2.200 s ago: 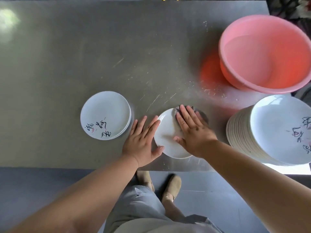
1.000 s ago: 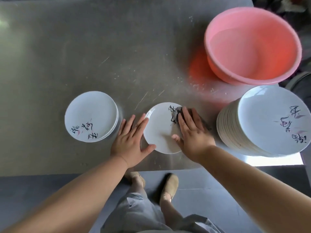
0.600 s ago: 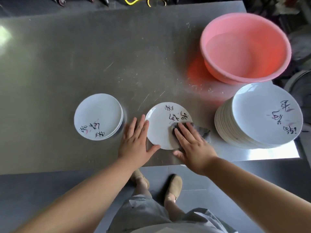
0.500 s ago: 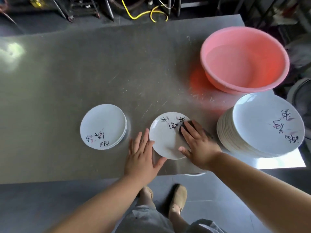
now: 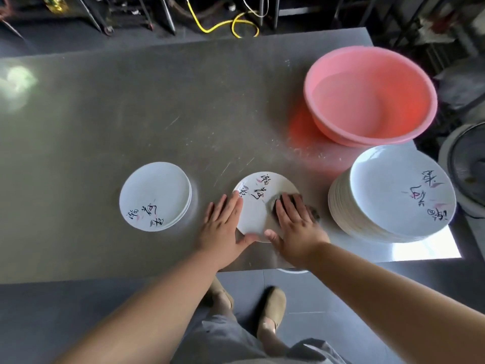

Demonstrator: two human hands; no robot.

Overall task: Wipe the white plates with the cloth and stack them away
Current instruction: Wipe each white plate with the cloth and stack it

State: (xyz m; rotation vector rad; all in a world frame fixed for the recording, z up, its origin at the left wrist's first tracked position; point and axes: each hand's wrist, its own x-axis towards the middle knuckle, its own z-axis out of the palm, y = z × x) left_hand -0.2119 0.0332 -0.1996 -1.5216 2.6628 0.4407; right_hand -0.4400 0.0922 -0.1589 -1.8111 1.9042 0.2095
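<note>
White plate [image 5: 258,206] lies flat by the bench's [image 5: 105,114] near edge between both hands: the left hand [image 5: 223,227] rests against its 9 o'clock rim, fingers straight, gripping nothing, while the right hand [image 5: 296,224], fingers straight too, presses the cloth [image 5: 314,214] onto its 3 o'clock side. Round, it has no long axis; the low stack [image 5: 154,197], likely the wiped pile, sits at its 9 o'clock, nearer the left hand. Most of the cloth is hidden under the right palm
</note>
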